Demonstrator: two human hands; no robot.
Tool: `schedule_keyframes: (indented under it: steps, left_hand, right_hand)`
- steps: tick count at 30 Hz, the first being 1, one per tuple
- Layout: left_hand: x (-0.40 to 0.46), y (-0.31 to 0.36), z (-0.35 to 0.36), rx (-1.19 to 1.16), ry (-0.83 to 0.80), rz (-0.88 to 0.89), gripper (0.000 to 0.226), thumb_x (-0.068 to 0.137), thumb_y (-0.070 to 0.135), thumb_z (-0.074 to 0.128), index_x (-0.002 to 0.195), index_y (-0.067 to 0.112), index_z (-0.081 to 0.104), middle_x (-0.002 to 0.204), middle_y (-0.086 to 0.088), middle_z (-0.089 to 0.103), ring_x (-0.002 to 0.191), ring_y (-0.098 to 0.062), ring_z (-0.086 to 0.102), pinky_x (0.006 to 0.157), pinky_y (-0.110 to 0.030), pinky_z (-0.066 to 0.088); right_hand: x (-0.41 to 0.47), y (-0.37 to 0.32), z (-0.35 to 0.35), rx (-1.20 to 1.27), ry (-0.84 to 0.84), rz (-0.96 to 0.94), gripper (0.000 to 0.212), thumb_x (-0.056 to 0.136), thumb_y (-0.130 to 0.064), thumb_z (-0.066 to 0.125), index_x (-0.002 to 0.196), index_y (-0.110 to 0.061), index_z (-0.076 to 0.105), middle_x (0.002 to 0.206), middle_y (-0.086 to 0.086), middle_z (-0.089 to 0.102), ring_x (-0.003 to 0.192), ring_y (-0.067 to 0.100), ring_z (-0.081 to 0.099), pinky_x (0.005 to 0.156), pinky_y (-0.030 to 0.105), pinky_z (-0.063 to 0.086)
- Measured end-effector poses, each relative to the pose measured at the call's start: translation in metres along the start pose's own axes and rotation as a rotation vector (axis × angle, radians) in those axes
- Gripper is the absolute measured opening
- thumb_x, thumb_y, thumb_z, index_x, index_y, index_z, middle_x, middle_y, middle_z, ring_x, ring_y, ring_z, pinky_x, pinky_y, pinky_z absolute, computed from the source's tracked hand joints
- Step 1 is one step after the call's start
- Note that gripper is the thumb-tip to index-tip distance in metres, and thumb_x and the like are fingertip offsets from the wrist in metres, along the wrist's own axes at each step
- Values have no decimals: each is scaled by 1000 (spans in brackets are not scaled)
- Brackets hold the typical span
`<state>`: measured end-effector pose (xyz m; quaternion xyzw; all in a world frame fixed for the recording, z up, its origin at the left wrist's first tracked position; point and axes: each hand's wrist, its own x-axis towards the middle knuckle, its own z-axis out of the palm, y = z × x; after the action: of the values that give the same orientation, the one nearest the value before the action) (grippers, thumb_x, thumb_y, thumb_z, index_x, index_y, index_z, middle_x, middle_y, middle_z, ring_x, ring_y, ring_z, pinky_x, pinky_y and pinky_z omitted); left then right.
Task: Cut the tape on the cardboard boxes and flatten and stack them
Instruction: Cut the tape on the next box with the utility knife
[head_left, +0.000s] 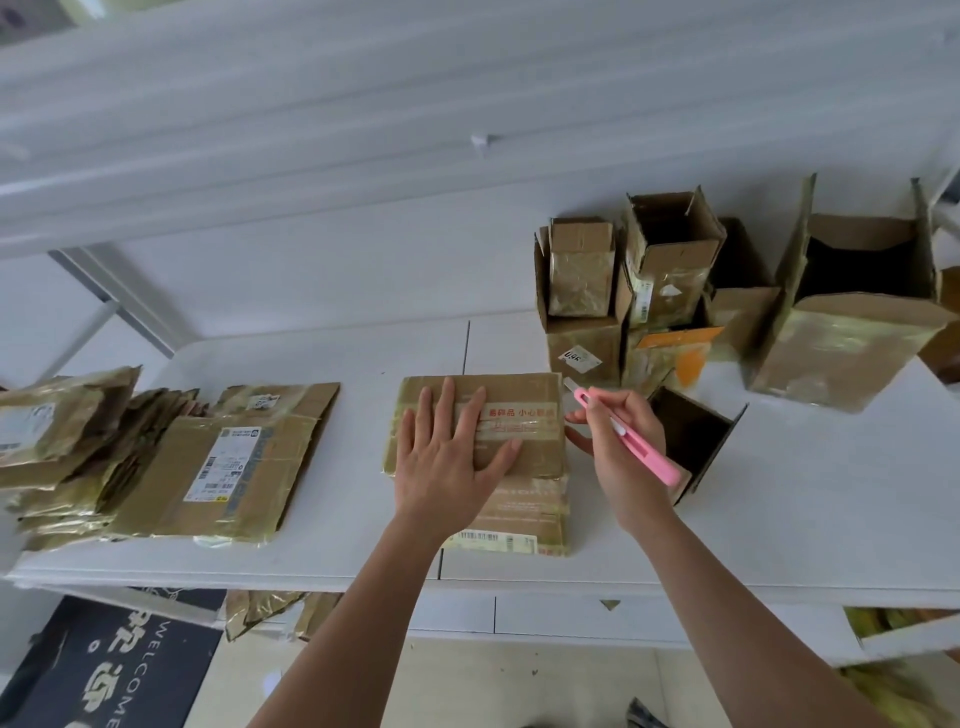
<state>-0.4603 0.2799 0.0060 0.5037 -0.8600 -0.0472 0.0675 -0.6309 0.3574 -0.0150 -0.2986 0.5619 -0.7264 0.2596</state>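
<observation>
A flattened cardboard box (524, 452) with red-printed tape lies on the white table (805, 519) in front of me. My left hand (449, 457) presses flat on its top, fingers spread. My right hand (623, 441) holds a pink utility knife (631, 439) at the box's right edge, its blade tip near the far right corner. A stack of flattened boxes (228, 462) lies to the left. Several upright open boxes (670, 291) stand at the back right.
A small open box (693, 441) lies on its side just right of my right hand. A large open box (852, 312) stands at the far right. Crumpled flattened cardboard (62, 441) sits at the table's left end. A dark welcome mat (104, 670) lies on the floor.
</observation>
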Motion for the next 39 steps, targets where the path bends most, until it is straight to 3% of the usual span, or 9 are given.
schedule_keyframes:
  steps: [17,23,30,34,39]
  left_hand:
    - [0,-3,7,23,56,18,88,80,84,0,153,38,15,164,2,7,151,-21,-3,122,-43,-1]
    - [0,-6,5,44,-5,48,115,60,100,-3,155,36,2,165,-1,-4,150,-22,-11,122,-45,-5]
    - [1,-10,3,29,-54,64,123,52,103,0,155,35,-5,164,-1,-13,149,-21,-18,121,-47,-7]
    - [2,-9,2,10,-66,68,123,52,103,1,155,36,-6,164,-1,-14,149,-20,-20,121,-46,-8]
    - [2,-7,3,9,-64,63,121,54,102,1,155,36,-6,163,0,-15,148,-20,-20,120,-45,-11]
  right_hand:
    - [3,3,1,-75,-1,-58,5,95,-1,57,98,2,60,91,10,69,81,6,69,72,16,53]
    - [3,2,2,-146,6,-97,6,95,0,57,98,5,59,94,10,69,83,6,68,72,16,53]
    - [3,6,2,-181,6,-160,2,95,-3,58,96,-4,59,98,3,70,86,12,70,74,25,57]
    - [6,0,1,-290,-58,-261,2,92,-7,59,94,-6,59,87,-5,68,76,11,70,61,30,58]
    - [14,-9,-10,-375,-151,-246,3,94,-2,58,91,0,58,88,11,70,70,22,70,60,47,58]
